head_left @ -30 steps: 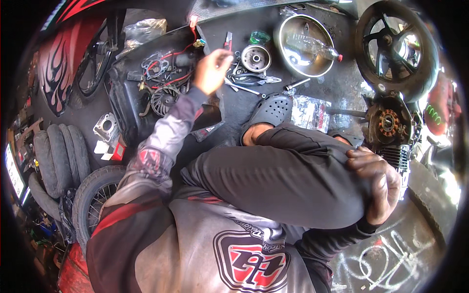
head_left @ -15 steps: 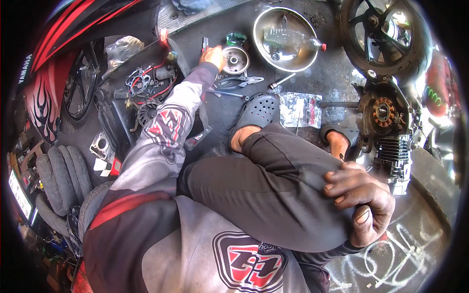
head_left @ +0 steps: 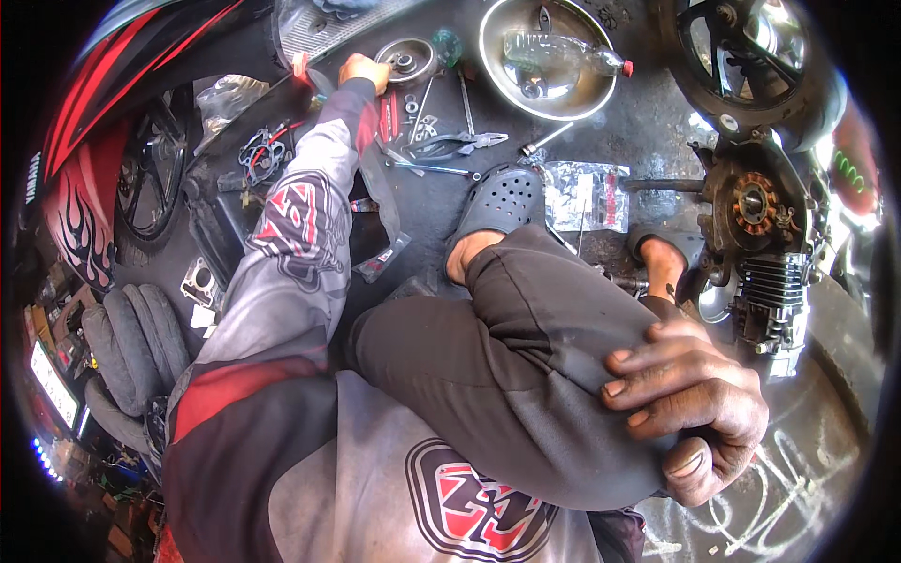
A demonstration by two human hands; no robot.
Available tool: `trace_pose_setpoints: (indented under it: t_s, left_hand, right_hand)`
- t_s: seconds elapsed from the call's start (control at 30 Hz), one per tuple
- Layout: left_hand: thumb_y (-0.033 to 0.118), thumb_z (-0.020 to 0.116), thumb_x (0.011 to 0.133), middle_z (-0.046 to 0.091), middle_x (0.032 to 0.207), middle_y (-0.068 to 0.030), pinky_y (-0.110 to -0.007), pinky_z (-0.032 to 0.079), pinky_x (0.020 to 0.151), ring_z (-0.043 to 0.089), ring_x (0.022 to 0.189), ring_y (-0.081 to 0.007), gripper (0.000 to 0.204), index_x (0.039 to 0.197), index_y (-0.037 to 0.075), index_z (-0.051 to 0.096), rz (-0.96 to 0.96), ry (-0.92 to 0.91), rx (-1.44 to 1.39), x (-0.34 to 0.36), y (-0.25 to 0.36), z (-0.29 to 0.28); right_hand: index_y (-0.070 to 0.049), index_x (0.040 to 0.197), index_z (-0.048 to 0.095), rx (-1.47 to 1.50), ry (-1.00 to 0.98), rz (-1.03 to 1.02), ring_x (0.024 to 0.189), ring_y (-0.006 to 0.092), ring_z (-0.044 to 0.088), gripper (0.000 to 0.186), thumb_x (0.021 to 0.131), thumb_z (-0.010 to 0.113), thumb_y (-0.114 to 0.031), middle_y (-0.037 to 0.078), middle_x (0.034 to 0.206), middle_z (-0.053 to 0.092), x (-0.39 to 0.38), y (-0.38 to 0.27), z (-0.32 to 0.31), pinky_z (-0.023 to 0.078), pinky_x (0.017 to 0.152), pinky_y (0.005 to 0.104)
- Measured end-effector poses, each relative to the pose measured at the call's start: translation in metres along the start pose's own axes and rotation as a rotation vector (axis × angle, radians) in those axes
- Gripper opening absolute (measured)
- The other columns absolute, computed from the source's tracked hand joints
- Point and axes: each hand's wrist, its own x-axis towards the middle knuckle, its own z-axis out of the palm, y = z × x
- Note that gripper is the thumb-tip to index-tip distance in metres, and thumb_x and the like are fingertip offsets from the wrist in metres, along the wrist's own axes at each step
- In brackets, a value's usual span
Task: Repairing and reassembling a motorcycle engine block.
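Note:
My left hand (head_left: 364, 71) reaches far out and grips the near-left rim of a round metal flywheel (head_left: 405, 60) with a hub in its middle. A green translucent cup (head_left: 447, 46) sits just right of the flywheel. Nearer to me lie a red-handled tool (head_left: 389, 116), small metal rings (head_left: 411, 105), grey-handled pliers (head_left: 457, 144) and a long wrench (head_left: 434, 169). My right hand (head_left: 699, 399), darkly smudged, rests on my bent knee with loosely curled fingers apart and nothing in it. The left fingertips are partly hidden by the hand.
A metal basin (head_left: 488, 70) holds a clear bottle (head_left: 558, 54) and liquid. An opened engine (head_left: 751, 225) with copper coils stands at the right, below a wheel (head_left: 737, 56). A clear bag (head_left: 587, 195) lies by my shoe. Carburetor-like parts (head_left: 263, 155) lie left of my forearm.
My left hand has carried the flywheel farther away and to the left, uncovering small rings and slim tools on the floor. My right hand stays on the knee. The view has shifted slightly.

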Motion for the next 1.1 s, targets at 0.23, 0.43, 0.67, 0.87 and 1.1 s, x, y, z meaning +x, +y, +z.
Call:
trace_pose_setpoints:
  t_s: [0.23, 0.43, 0.67, 0.87, 1.1]
  left_hand:
    - [0.042, 0.06, 0.086, 0.077, 0.103, -0.0167, -0.038, 0.054, 0.095, 0.073, 0.103, -0.0306, 0.044, 0.095, 0.003, 0.079, 0.176, -0.101, 0.137, 0.027, -0.021, 0.007]
    - [0.041, 0.069, 0.084, 0.075, 0.108, -0.0225, -0.041, 0.054, 0.098, 0.071, 0.108, -0.0372, 0.048, 0.108, -0.001, 0.075, 0.075, 0.265, 0.056, 0.009, -0.006, 0.021]
    - [0.035, 0.077, 0.085, 0.075, 0.108, -0.0194, -0.047, 0.056, 0.092, 0.072, 0.106, -0.037, 0.038, 0.103, 0.002, 0.072, 0.139, 0.401, 0.023, -0.064, 0.028, 0.005]
    - [0.023, 0.078, 0.081, 0.074, 0.098, -0.0161, -0.047, 0.057, 0.083, 0.072, 0.096, -0.0353, 0.023, 0.099, 0.01, 0.073, 0.65, 0.041, 0.298, -0.086, 0.035, 0.05]
    - [0.022, 0.08, 0.077, 0.074, 0.102, -0.017, -0.047, 0.057, 0.087, 0.072, 0.099, -0.0369, 0.026, 0.096, 0.006, 0.073, 0.603, 0.077, 0.345, -0.078, 0.027, 0.078]
  right_hand:
    - [-0.007, 0.083, 0.073, 0.038, -0.014, -0.009, 0.097, 0.0334, 0.075, 0.033, 0.095, 0.066, -0.037, 0.015, 0.091, 0.078, 0.006, 0.003, 0.002, 0.041, 0.103, 0.0483]
    - [-0.008, 0.082, 0.073, 0.015, -0.036, 0.06, 0.097, 0.0332, 0.075, 0.033, 0.096, 0.065, -0.037, 0.015, 0.091, 0.078, 0.01, -0.001, -0.001, 0.041, 0.103, 0.0482]
    - [-0.007, 0.083, 0.072, 0.004, -0.009, 0.056, 0.096, 0.0337, 0.075, 0.034, 0.096, 0.064, -0.037, 0.015, 0.091, 0.078, 0.006, -0.002, -0.001, 0.041, 0.103, 0.049]
    - [-0.006, 0.085, 0.071, 0.011, 0.035, -0.042, 0.096, 0.0338, 0.074, 0.033, 0.097, 0.062, -0.036, 0.016, 0.091, 0.078, -0.001, 0.004, 0.004, 0.043, 0.101, 0.0497]
    - [-0.001, 0.095, 0.071, 0.088, 0.301, -0.069, 0.094, 0.0363, 0.076, 0.036, 0.099, 0.067, -0.037, 0.02, 0.09, 0.076, -0.029, 0.005, 0.012, 0.049, 0.098, 0.0481]
